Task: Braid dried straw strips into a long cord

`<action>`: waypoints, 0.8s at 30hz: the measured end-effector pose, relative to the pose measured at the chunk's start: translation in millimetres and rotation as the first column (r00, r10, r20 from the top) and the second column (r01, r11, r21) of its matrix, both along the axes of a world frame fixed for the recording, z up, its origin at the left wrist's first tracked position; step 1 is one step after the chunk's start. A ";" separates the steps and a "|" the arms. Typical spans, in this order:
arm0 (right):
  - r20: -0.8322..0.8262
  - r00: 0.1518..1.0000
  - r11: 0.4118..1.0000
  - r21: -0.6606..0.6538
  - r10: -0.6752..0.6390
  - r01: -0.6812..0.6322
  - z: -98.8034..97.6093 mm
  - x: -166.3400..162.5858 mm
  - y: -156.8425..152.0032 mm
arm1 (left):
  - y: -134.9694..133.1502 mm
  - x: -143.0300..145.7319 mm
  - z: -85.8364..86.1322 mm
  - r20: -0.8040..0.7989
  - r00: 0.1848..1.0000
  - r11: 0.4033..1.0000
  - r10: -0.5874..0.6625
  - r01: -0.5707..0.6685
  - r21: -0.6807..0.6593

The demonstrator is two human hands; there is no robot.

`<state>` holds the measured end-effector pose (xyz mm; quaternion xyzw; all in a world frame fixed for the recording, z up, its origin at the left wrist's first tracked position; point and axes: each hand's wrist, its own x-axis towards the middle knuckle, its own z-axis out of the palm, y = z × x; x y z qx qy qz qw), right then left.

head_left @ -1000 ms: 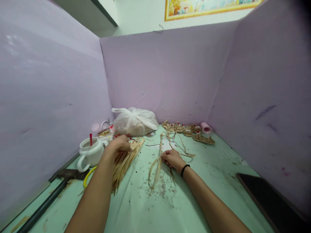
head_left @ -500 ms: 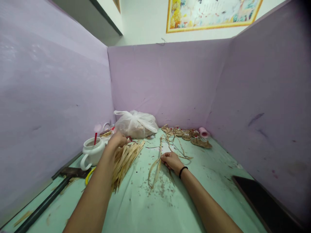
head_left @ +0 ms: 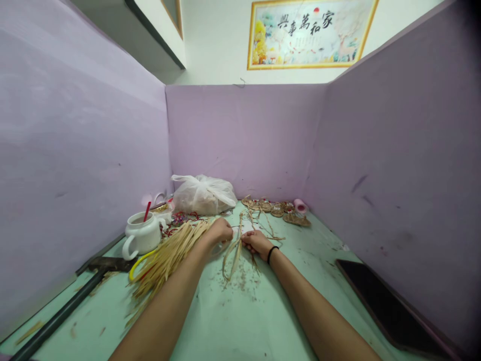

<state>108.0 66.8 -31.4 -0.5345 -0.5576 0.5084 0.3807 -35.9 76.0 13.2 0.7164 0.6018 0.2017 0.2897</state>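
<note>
My right hand (head_left: pixel 257 242), with a black band at the wrist, pinches a thin straw braid (head_left: pixel 241 223) lying on the table. Loose strands (head_left: pixel 233 260) hang from the braid toward me. Just left of it is my left hand (head_left: pixel 222 230), fingers curled closed; what they hold, if anything, is hidden. Beneath and left of my left forearm lies a fanned bundle of pale straw strips (head_left: pixel 171 258). Further thin straw cords (head_left: pixel 271 228) lie just beyond my right hand.
At left stand a white pot (head_left: pixel 143 233) with a red stick in it and a hammer (head_left: pixel 93 278). A tied white plastic bag (head_left: pixel 205 195), small woven straw pieces (head_left: pixel 276 208) and a pink roll (head_left: pixel 300 206) sit at the back. A dark flat tablet-like object (head_left: pixel 379 301) lies right.
My left hand has moved right, from the red threads near the bag to beside the braid. The straw bundle now fans further left. My right hand keeps its pinch, and the view has tilted up.
</note>
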 end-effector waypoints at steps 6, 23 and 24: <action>-0.037 0.999 1.000 -0.008 0.000 0.000 -1.1 0.5 2.3 | 4.0 1.3 -14.2 0.103 0.994 0.997 0.031 -0.024 -0.069; -0.110 0.993 0.999 -0.015 -0.035 0.033 -1.7 3.6 4.0 | -2.5 6.0 -13.2 0.172 0.976 0.940 0.137 -0.073 -0.334; -0.109 0.993 0.999 -0.012 -0.035 0.033 -1.9 3.6 4.1 | -3.7 7.0 -12.7 0.181 0.972 0.931 0.151 -0.078 -0.356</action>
